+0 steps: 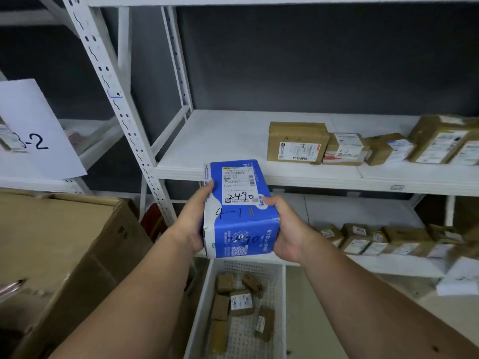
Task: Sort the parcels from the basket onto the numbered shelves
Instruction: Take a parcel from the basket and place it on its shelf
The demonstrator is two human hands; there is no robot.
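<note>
The white shelving unit (pixel 233 141) fills the upper and right parts of the frame, its middle shelf bare on the left and carrying a row of brown cardboard parcels (pixel 296 142) toward the right; a lower shelf at right centre holds another row of small brown parcels (pixel 355 239), presumably grouped by the codes written on them. At left centre a white sheet marked "-2" (pixel 39 130) hangs on the neighbouring rack, likely a shelf number, and a large cardboard carton (pixel 64 255) sits in the lower left. At bottom centre the white perforated basket (pixel 278 307) holds several small brown parcels not yet sorted. Above it, at the frame's centre, a blue and white parcel (pixel 239 208) is held label-up, "2490" and "4-1" handwritten on it, seemingly so the code can be read before a shelf is chosen; it hangs in front of the middle shelf's edge, resting on nothing. Both forearms reach up from the lower corners. The left hand (pixel 193 224) grips the parcel's left side, thumb on its top face, while the right hand (pixel 286 229) clasps the right side, thumb over the upper edge, fingers curled beneath.
</note>
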